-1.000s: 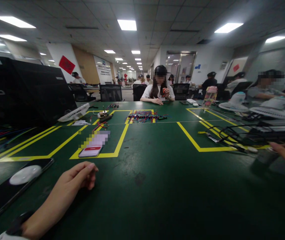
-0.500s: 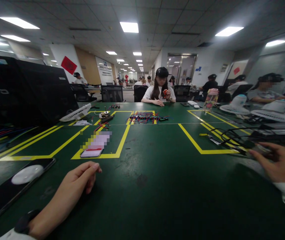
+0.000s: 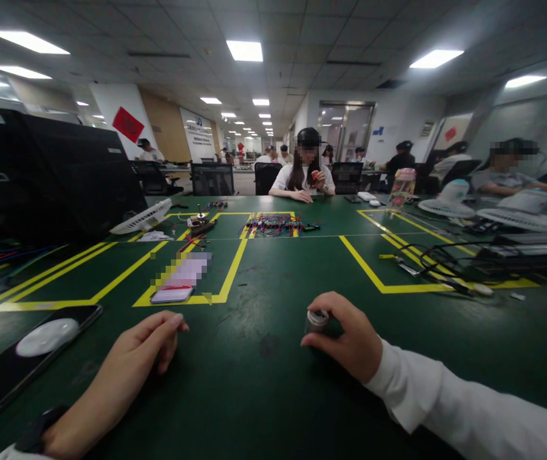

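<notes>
My right hand [image 3: 350, 335] grips a small grey cylinder [image 3: 316, 321] with a pale rim between thumb and fingers. The cylinder is at the table's surface, right of the middle; whether it touches the tabletop I cannot tell. On the left, my left hand [image 3: 151, 342] rests with its fingers curled together and nothing visible in them. Just beyond it lies a phone [image 3: 177, 281] with a blurred pale screen and a red strip across it. Nearer the left edge, a white oval object [image 3: 47, 337] sits on a larger dark phone [image 3: 0, 377].
Yellow tape [image 3: 228, 271] marks areas on the green table [image 3: 264, 402]. A wired bundle of small boards [image 3: 278, 223] lies farther back. Black cables [image 3: 439, 263] and a metal tool [image 3: 408, 267] are at right; a black computer case [image 3: 53, 172] stands at left. A person [image 3: 302, 172] sits opposite.
My right hand has moved left from beside the cables at the right to near the middle, bringing the grey cylinder with it. My left hand has stayed in place.
</notes>
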The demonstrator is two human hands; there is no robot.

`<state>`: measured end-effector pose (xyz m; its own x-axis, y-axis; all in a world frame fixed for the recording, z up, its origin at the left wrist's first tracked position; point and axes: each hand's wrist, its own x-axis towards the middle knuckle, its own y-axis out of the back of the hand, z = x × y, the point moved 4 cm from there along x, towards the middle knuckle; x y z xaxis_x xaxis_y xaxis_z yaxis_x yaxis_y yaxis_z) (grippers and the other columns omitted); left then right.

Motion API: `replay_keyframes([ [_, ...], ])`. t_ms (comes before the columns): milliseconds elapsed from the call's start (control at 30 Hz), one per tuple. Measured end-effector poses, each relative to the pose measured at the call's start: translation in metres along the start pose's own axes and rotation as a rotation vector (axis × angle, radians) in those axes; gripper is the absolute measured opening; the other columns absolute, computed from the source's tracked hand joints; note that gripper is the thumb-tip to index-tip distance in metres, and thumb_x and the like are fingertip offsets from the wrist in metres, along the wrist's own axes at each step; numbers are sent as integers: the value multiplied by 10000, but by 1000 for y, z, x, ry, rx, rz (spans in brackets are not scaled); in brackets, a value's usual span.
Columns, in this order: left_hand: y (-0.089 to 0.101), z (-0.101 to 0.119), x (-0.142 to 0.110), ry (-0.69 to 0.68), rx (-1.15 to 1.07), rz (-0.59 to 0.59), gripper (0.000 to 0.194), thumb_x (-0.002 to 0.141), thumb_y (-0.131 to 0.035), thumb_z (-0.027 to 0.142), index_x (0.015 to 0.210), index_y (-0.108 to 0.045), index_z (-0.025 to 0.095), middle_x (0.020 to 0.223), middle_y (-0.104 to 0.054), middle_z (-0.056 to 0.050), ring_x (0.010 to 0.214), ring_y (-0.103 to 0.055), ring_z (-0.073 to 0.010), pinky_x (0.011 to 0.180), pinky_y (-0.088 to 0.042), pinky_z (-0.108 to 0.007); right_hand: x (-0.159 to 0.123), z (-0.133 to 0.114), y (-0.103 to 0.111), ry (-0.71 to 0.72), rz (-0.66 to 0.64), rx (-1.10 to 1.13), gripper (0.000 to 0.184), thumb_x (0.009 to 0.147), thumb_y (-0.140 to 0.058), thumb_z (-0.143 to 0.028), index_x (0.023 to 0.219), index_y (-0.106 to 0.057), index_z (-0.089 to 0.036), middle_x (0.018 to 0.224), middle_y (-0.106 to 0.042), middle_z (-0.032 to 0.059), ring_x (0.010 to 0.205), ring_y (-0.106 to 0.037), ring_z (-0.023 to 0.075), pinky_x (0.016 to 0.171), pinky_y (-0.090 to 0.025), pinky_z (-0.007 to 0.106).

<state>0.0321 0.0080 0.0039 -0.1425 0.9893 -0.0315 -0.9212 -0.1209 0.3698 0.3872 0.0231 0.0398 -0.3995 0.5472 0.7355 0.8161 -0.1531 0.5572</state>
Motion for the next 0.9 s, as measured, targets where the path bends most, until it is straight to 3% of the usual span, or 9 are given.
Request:
replay_keyframes([
  [133, 0, -1, 0, 1, 7, -13, 390, 882, -515, 610, 886, -620, 234, 531, -508, 85, 496, -486, -147, 516, -384, -266, -2, 0, -11, -40, -58, 50, 419, 760, -818, -379, 1008, -560, -161, 943, -578, 43, 826, -548, 121, 687, -487, 223],
  [233, 0, 2, 0, -3, 19, -8, 384, 883, -518, 606, 900, -615, 235, 524, -511, 86, 503, -495, -152, 528, -388, -269, -5, 1, -10, -139, -72, 107, 525, 722, -844, -383, 1101, -555, -163, 996, -587, 47, 844, -563, 122, 692, -506, 223],
  [300, 0, 3, -1, 3, 12, -16, 394, 883, -516, 614, 887, -609, 231, 529, -516, 84, 506, -505, -150, 534, -395, -271, -4, 2, -5, -223, -81, 186, 489, 808, -768, -371, 1190, -545, -162, 1038, -597, 57, 877, -590, 118, 708, -526, 220],
  [367, -1, 4, -2, 11, -7, -28, 404, 884, -513, 620, 877, -604, 227, 538, -520, 84, 507, -510, -145, 537, -400, -272, -1, 4, 1, -260, -104, 233, 304, 910, -640, -335, 1154, -594, -161, 1022, -609, 56, 879, -602, 105, 708, -529, 208],
  [500, -2, 5, -3, 22, -29, -33, 404, 878, -528, 619, 885, -601, 223, 544, -516, 87, 504, -514, -138, 531, -400, -269, 13, 1, 11, -169, -174, 165, 159, 945, -580, -288, 946, -694, -178, 963, -620, 38, 874, -595, 89, 735, -507, 201],
  [667, -2, 6, -3, 34, -36, -23, 412, 863, -544, 624, 925, -601, 220, 550, -521, 85, 509, -515, -147, 525, -401, -274, 26, -1, 20, -86, -137, 108, 161, 956, -563, -271, 930, -675, -159, 969, -609, 40, 920, -576, 93, 823, -480, 228],
  [767, -1, 5, -3, 26, -48, -22, 397, 870, -541, 608, 939, -608, 222, 550, -527, 84, 512, -514, -148, 531, -405, -272, 18, 10, 30, -238, -48, 102, 202, 963, -555, -326, 934, -670, -163, 965, -605, 43, 893, -566, 101, 750, -461, 232],
  [833, 0, 4, -2, 25, -51, -28, 388, 870, -543, 602, 920, -615, 224, 551, -536, 80, 515, -516, -149, 529, -407, -268, 4, 18, 30, -350, -121, 104, 236, 965, -551, -368, 928, -684, -176, 967, -605, 45, 893, -561, 116, 774, -454, 259],
  [900, 0, 3, -2, 18, -49, -36, 387, 864, -549, 605, 882, -619, 224, 550, -541, 75, 514, -516, -148, 524, -407, -265, -13, 22, 26, -420, -272, 65, 232, 957, -565, -387, 927, -707, -207, 1018, -607, 47, 966, -549, 147, 865, -437, 315],
])
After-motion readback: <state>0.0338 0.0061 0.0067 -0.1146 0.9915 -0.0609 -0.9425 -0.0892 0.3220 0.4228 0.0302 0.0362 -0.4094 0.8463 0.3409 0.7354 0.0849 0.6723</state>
